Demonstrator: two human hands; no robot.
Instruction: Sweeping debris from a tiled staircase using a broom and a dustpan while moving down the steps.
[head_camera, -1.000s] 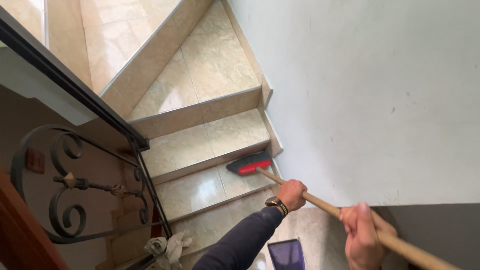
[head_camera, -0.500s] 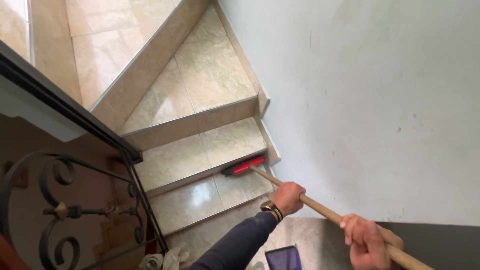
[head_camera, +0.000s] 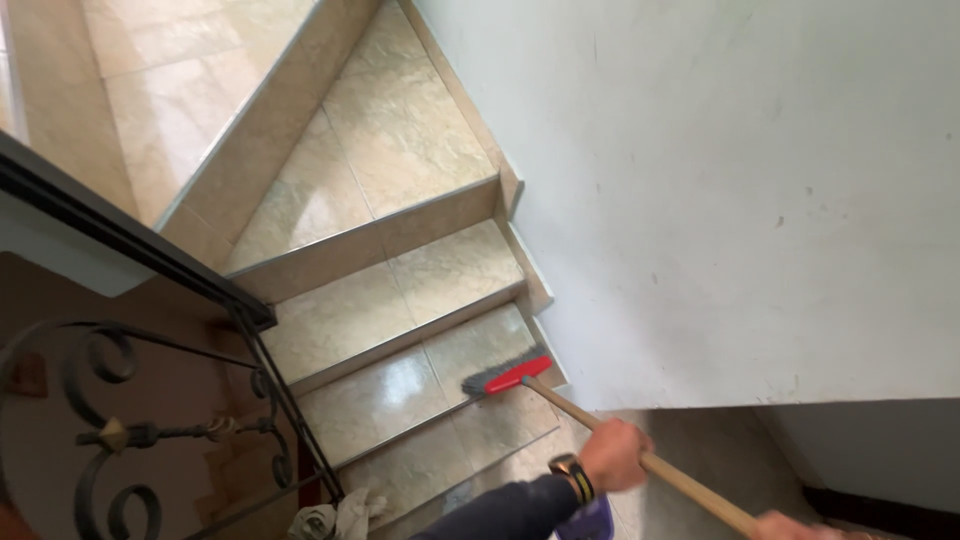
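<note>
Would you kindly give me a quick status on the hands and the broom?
Left hand gripping wooden broom handle mid-shaft. Right hand at frame edge, on the upper handle. Red broom head on the tiled step beside the wall. Nothing blocking.

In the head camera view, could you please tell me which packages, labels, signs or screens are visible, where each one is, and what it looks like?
Wrist device: on the left wrist at the bottom centre; a small dark face on a dark band with a gold-coloured case edge, possibly a screen, too small to tell.
Purple flat object: at the bottom edge below the left hand, mostly hidden; cannot tell whether it is a screen.
No packages, labels or signs show.
</note>
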